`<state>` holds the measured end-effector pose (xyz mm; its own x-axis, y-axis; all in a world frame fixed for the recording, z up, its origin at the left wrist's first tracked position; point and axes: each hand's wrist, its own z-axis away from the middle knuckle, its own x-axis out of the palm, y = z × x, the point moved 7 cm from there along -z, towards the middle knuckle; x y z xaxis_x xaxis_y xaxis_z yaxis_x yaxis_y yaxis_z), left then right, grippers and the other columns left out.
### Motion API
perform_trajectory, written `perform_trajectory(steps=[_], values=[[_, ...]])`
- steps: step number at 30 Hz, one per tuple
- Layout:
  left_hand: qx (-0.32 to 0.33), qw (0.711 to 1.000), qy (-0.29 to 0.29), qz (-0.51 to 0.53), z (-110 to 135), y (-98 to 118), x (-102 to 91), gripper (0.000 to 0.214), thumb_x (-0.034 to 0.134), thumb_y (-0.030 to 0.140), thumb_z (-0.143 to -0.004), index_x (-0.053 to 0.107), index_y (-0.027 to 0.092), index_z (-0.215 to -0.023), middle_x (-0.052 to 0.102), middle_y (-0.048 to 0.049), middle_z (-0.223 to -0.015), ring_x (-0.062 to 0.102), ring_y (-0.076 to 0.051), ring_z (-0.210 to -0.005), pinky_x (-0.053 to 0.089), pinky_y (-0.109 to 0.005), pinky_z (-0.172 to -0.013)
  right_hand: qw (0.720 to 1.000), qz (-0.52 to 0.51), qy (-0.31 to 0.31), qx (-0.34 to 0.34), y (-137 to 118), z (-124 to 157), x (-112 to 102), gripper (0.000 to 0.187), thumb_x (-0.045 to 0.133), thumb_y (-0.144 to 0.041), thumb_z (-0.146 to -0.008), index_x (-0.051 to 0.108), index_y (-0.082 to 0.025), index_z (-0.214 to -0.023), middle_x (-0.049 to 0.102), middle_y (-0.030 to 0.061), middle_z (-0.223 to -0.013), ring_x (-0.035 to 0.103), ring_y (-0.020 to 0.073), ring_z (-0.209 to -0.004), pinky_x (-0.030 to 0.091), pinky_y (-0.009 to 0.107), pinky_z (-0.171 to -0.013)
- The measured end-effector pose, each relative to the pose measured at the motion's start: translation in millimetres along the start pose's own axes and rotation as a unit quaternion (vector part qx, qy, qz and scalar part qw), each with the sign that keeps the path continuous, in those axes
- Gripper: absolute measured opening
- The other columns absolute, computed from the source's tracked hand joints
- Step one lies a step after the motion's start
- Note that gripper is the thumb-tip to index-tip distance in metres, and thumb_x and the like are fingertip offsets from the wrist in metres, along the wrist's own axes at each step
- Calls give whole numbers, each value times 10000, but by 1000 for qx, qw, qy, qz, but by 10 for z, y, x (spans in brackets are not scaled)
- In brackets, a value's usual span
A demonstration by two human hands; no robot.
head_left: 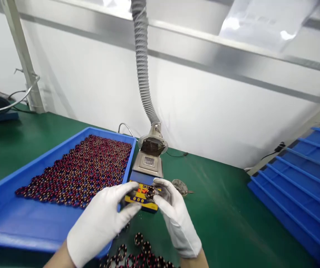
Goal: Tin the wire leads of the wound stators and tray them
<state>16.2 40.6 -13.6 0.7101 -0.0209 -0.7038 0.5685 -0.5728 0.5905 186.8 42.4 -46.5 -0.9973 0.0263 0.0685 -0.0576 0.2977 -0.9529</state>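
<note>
Both my hands wear white gloves and meet low in the middle of the view. My right hand (pixel 176 216) pinches a small round wound coil part (pixel 150 192) between thumb and fingers. My left hand (pixel 104 219) is curled beside it, fingertips close to the same part; whether it touches the part is unclear. Just behind the hands stands a blue and yellow solder pot (pixel 144 193) with a red digit display. More of the round coil parts (pixel 140 253) lie loose on the green mat under my wrists.
A big blue tray (pixel 15 223) at left holds several rows of red and blue coil parts (pixel 84 167). A grey fume hose (pixel 143 74) hangs down over the pot. Stacked blue trays (pixel 302 178) sit at right. A small metal piece (pixel 181 186) lies beside the pot.
</note>
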Motion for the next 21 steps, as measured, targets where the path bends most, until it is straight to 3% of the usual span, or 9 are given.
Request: perform_trajectory(steps=[3,6,8,10,12,15,19,21], values=[[142,977,152,-35,-116,499,-99,412,591,297,-841,471,254,-1233,629,-61,-1138,592,-238,-995,461,-381,-844,992,-110,21,-60,-374,-14,52,260,739,-339,-728,654,-234,-950,638,39,-991,598,167,-867,484,263,-783],[210,949,232,-32,-158,719,-70,277,503,236,-899,494,213,-1175,653,-61,-1020,605,-202,-895,489,-347,-781,984,-140,32,-103,-572,26,42,192,744,-329,-737,659,-258,-894,608,18,-941,574,149,-830,483,240,-748],[243,942,232,-3,-185,766,-46,234,469,285,-927,505,205,-1144,658,-49,-970,610,-174,-858,499,-308,-751,986,-119,12,-120,-644,57,14,180,740,-346,-739,666,-260,-879,579,18,-916,561,150,-820,480,237,-730],[267,943,196,25,-216,784,-26,228,459,330,-936,517,208,-1120,658,-33,-936,610,-152,-839,499,-278,-728,989,-78,-11,-129,-686,83,-18,175,728,-366,-747,679,-252,-871,555,22,-895,550,153,-797,473,236,-694],[290,939,182,22,-216,804,-39,193,478,297,-931,537,194,-1082,661,-33,-917,607,-155,-839,484,-285,-721,988,-40,-9,-151,-722,99,-45,138,708,-364,-766,689,-244,-831,545,23,-848,547,165,-790,466,254,-693],[321,925,200,-15,-176,828,-60,154,516,193,-895,566,157,-1036,673,-56,-947,597,-186,-861,438,-333,-730,985,-69,57,-145,-697,85,-91,129,682,-343,-793,674,-233,-727,545,24,-795,551,196,-870,456,300,-794],[295,932,211,-28,-182,770,-63,161,536,176,-876,593,156,-1025,677,-42,-948,586,-187,-857,388,-349,-747,966,-211,124,-78,-549,54,-77,170,664,-362,-810,641,-240,-694,566,7,-801,560,170,-838,471,302,-833],[282,934,217,-39,-190,756,-88,163,558,180,-867,595,155,-1024,676,-36,-944,587,-181,-852,379,-346,-750,971,-181,129,-84,-542,63,-37,142,688,-356,-791,650,-237,-722,594,4,-800,573,164,-807,487,282,-801]])
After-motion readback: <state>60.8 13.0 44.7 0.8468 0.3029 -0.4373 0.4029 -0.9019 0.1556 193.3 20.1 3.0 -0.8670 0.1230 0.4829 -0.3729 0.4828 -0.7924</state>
